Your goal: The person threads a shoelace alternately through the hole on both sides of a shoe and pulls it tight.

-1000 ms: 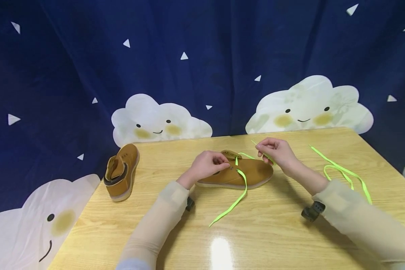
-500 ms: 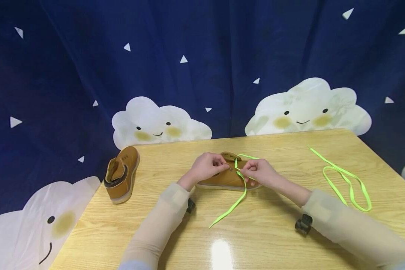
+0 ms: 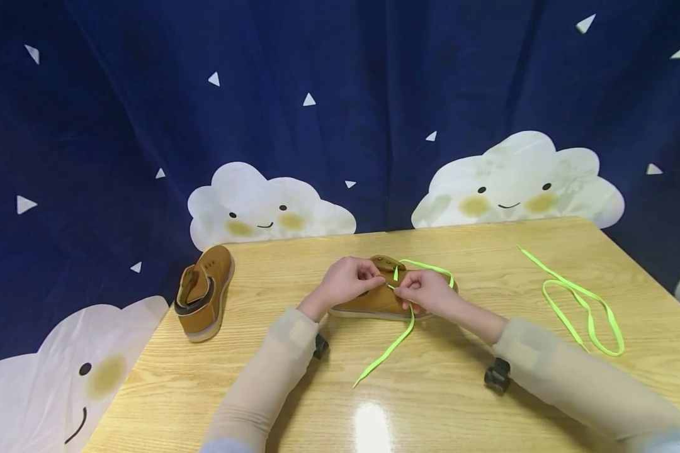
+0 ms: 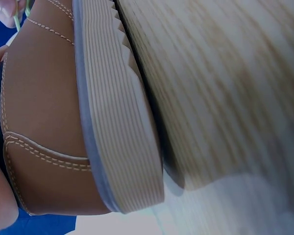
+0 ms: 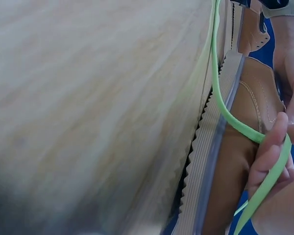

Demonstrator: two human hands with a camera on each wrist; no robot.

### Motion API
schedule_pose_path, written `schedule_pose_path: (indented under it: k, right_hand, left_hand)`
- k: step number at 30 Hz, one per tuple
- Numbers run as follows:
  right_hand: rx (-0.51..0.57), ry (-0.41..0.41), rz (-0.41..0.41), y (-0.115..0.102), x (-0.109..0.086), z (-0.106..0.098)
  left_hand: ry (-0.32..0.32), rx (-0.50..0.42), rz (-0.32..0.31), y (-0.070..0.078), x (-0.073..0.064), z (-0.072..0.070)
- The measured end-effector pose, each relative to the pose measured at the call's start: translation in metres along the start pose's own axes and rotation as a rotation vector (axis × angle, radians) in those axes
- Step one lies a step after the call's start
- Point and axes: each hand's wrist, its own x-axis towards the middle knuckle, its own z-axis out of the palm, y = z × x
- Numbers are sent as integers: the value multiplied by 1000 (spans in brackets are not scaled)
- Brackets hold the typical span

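A tan shoe point(image 3: 374, 306) lies at mid table, toe to the right, with a neon green shoelace point(image 3: 398, 340) threaded at its eyelets. My left hand point(image 3: 347, 280) grips the edge of its opening by the eyelet flap; in the left wrist view the stitched heel point(image 4: 49, 171) fills the left side. Between thumb and forefinger my right hand point(image 3: 427, 292) pinches the lace close to its tip, which points at an eyelet on the near flap. The right wrist view shows the lace point(image 5: 235, 122) draped across the right hand's fingers point(image 5: 269, 156). One lace end trails toward me on the table.
A second tan shoe point(image 3: 206, 292), without a lace, stands at the left of the wooden table point(image 3: 459, 402). Another green shoelace point(image 3: 583, 292) lies loosely looped on the right. A dark blue curtain point(image 3: 374, 94) with clouds hangs behind the table.
My right hand has come left and down from beyond the toe to the eyelets, bringing the lace tip with it. The left hand has stayed at the shoe opening.
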Motion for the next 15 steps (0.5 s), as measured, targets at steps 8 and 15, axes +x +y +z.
schedule_pose_path:
  k: [8, 15]
  right_hand:
    - [-59, 23, 2, -3, 8, 4]
    - [-121, 77, -20, -5, 12, 7]
  left_hand:
    - [-1, -13, 21, -1, -1, 1]
    - [-22, -8, 35, -2, -1, 0]
